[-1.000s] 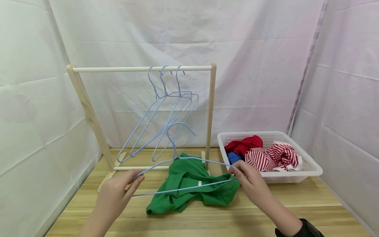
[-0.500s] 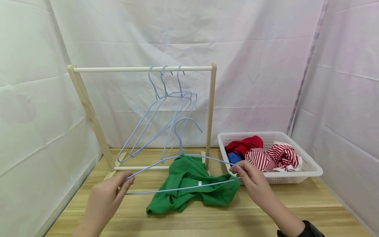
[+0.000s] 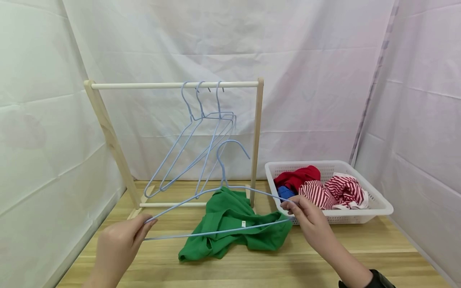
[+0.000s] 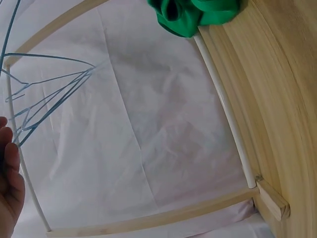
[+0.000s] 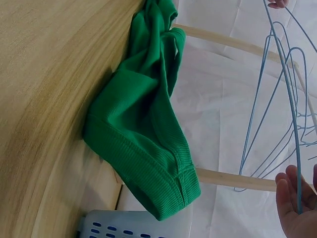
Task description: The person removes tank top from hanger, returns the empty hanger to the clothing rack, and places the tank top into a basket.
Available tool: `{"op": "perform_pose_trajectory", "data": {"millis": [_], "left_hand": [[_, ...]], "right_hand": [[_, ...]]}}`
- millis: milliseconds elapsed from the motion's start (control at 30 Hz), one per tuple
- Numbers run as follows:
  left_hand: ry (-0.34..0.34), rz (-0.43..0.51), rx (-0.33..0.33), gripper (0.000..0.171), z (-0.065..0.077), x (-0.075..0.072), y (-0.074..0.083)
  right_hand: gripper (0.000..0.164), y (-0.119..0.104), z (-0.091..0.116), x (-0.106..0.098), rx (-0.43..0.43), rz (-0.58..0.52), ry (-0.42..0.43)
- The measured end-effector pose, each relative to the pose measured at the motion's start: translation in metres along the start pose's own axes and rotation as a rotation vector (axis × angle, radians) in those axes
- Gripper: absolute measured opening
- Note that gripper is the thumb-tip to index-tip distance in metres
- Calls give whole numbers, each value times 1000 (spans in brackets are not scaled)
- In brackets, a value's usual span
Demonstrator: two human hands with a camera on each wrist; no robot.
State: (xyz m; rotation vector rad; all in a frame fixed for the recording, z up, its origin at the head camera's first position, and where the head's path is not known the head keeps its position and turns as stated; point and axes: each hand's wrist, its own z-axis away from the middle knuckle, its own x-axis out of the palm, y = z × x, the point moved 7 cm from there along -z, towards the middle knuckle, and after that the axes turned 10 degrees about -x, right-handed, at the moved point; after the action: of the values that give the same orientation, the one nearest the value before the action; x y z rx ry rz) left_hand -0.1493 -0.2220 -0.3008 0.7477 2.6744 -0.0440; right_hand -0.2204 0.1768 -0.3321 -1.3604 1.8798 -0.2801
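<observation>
Between both hands a light blue wire hanger is held up, its hook pointing upward. My left hand pinches the hanger's left shoulder end; my right hand pinches its right end. Behind and below the hanger, a crumpled green garment with a small white tag lies on the wooden table. In the right wrist view, a ribbed edge of the green garment shows, with the right hand on the hanger at the right. Only part of the left hand shows in the left wrist view.
Across the back left stands a wooden rack with a white rail, several blue hangers hanging from it. At the right, a white basket holds red, blue and red-and-white striped clothes. White cloth walls surround the wooden table.
The held hanger has shifted right and slightly up at its hook. My left hand has moved left and down along it; the right hand moved slightly right. The green garment stays put.
</observation>
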Motion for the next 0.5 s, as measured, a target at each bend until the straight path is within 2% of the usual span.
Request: {"op": "perform_pose_trajectory", "data": {"millis": [100,233,500], "left_hand": [[74,-28,57,48,-2,-7,5],[149,-46,108,49,-4,-14,11],[238,-136,142,51,-15,-20,13]], "right_hand": [[16,-2,0,0,-3,35,-1],[15,-6,0,-1,-23,137,-5],[16,-10,-4,-6,-56,332,-5]]}}
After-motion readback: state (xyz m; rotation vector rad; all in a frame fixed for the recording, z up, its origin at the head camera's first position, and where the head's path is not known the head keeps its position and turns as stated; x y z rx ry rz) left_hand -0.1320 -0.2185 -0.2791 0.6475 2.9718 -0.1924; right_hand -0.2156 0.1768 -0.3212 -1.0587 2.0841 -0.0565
